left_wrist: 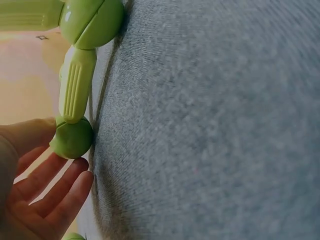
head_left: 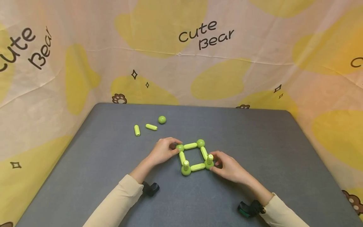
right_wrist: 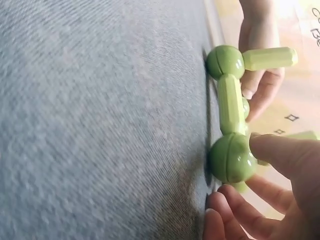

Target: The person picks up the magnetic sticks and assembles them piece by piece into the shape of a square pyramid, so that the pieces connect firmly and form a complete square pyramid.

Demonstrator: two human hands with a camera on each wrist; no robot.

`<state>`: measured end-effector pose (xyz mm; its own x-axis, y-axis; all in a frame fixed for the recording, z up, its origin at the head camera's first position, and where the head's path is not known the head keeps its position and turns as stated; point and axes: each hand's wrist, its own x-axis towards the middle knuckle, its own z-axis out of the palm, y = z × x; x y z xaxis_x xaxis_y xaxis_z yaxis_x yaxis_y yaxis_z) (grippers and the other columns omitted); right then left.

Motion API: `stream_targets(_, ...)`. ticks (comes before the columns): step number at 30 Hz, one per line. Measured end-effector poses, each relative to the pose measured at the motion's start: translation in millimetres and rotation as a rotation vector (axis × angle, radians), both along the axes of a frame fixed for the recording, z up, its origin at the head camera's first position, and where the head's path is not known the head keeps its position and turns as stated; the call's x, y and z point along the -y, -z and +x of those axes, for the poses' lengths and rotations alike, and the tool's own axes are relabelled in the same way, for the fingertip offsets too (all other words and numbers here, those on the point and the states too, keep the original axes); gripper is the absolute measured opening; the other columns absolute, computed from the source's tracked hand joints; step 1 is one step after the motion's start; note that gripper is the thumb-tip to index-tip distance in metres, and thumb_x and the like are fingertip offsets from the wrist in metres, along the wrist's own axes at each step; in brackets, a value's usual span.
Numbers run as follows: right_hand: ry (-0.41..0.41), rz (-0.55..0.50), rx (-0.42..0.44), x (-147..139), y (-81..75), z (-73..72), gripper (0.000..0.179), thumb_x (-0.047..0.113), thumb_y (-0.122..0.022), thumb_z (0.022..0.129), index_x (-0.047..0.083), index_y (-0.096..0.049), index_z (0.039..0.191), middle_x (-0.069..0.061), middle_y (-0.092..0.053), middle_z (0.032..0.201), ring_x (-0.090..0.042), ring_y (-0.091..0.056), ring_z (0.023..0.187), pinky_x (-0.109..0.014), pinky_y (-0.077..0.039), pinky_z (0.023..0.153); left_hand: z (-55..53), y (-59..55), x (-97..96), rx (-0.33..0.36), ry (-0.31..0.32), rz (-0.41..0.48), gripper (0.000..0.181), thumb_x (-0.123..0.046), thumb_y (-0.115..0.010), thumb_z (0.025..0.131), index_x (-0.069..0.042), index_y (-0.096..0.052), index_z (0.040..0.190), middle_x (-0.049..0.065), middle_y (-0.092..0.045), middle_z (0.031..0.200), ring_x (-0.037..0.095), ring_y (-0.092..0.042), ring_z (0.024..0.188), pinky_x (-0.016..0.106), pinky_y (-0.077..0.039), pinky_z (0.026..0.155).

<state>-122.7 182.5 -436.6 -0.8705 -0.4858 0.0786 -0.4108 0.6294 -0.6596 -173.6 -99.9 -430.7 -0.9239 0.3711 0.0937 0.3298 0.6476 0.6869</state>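
The square frame (head_left: 198, 167) of green balls and rods lies flat on the grey table (head_left: 255, 135), with two short posts (head_left: 186, 165) (head_left: 210, 159) standing on its near corners. The left hand (head_left: 163, 150) pinches the frame's far-left ball (head_left: 180, 148) between thumb and fingers; the right hand (head_left: 229, 167) grips its near-right ball (head_left: 209, 165) the same way. The step in hand seems to be steadying or squaring up these corners. The two far corners, including the far-right ball (head_left: 200, 143), carry no posts. The next move probably calls for a gentle release that leaves the posts upright. Beyond the frame, to its left, lie two loose rods (head_left: 137, 130) (head_left: 151, 127) and a loose ball (head_left: 162, 119).

How the rods join the balls cannot be told. In the right wrist view the thumb covers most of the post on the held corner, and the frame's far side is largely hidden. The left wrist view cuts off the near-left post, and only a sliver of something green shows at its bottom edge.
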Motion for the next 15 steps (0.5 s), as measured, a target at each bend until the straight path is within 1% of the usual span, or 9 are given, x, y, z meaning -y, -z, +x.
stream_targets(3,0.026,0.016,-0.026,6,1.9,-0.6,0.043,0.014,-0.071,0.079,0.01,-0.054,0.118,0.0,-0.06,0.101,-0.009,-0.057,0.077,-0.024,-0.047,0.068,1.3,2.4,1.4,-0.013,0.0,-0.01,0.025,-0.012,-0.07,0.079,-0.012,-0.069,0.104,0.0,-0.066,0.098,0.012,-0.063,0.08,0.027,-0.05,0.068)
stream_targets(6,0.051,0.024,-0.041,9,2.4,-2.3,0.042,0.011,-0.071,0.078,0.01,-0.055,0.117,0.002,-0.061,0.099,-0.009,-0.056,0.076,-0.023,-0.047,0.067,3.9,3.7,3.2,-0.023,-0.008,-0.021,0.024,-0.013,-0.071,0.078,-0.012,-0.069,0.102,-0.001,-0.065,0.094,0.01,-0.061,0.077,0.026,-0.049,0.066)
stream_targets(10,0.083,0.026,-0.065,11,1.4,-5.6,0.037,0.008,-0.071,0.077,0.01,-0.058,0.112,0.003,-0.06,0.092,-0.009,-0.057,0.074,-0.023,-0.047,0.066,10.8,2.1,5.7,-0.035,-0.015,-0.035,0.021,-0.014,-0.072,0.078,-0.014,-0.069,0.098,-0.002,-0.063,0.09,0.01,-0.059,0.075,0.025,-0.047,0.065)
stream_targets(15,0.119,0.042,-0.078,10,-0.1,-11.0,0.032,0.007,-0.07,0.078,0.01,-0.06,0.108,0.002,-0.059,0.085,-0.011,-0.056,0.074,-0.024,-0.045,0.063,20.7,1.6,8.5,-0.058,-0.003,-0.049,0.019,-0.017,-0.073,0.077,-0.016,-0.069,0.096,-0.003,-0.063,0.09,0.008,-0.059,0.073,0.023,-0.047,0.065)
